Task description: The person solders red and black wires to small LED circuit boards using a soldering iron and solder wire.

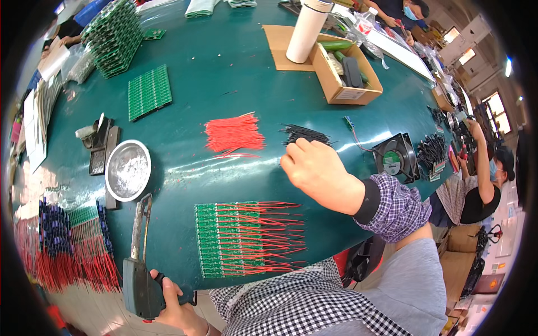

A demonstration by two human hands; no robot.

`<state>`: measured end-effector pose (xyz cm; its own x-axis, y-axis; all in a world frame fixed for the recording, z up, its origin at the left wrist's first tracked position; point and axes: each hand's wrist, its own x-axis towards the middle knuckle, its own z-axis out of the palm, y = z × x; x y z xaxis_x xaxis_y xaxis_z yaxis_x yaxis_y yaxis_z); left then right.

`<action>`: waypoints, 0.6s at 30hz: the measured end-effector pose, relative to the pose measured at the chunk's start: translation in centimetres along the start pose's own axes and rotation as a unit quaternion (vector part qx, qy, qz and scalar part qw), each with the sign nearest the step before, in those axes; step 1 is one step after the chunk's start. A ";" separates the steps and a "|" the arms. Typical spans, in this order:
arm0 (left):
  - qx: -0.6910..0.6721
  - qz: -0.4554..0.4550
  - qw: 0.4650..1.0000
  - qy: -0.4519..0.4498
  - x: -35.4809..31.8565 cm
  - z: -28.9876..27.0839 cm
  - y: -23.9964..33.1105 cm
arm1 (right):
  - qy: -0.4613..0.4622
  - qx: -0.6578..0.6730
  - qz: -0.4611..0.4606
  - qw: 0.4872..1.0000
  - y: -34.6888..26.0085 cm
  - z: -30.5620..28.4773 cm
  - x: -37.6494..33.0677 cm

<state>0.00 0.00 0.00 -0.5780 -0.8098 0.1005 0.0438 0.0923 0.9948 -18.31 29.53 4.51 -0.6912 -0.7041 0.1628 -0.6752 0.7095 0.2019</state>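
Right hand (317, 171) curls at black wires (298, 133), pinching or not, cannot tell | red wires (233, 133) lie to its left | left hand (175, 309) grips soldering gun (139, 287)

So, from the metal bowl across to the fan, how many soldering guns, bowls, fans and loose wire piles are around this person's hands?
Soldering gun, in the left hand: 1
Metal bowl: 1
Fan: 1
Red wire pile: 1
Black wire pile, partly hidden by the right hand: 1
Total: 5
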 end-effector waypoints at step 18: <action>-0.105 -0.128 0.984 -0.069 0.6 -3.3 0.0 | -0.125 -0.073 -0.056 0.988 -2.2 2.1 3.3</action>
<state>2.33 -2.42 0.12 -0.6966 -0.7032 -0.1426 0.0409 -0.2374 0.9705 -19.63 25.75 2.58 -0.6687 -0.7356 -0.1085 -0.7194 0.6032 0.3444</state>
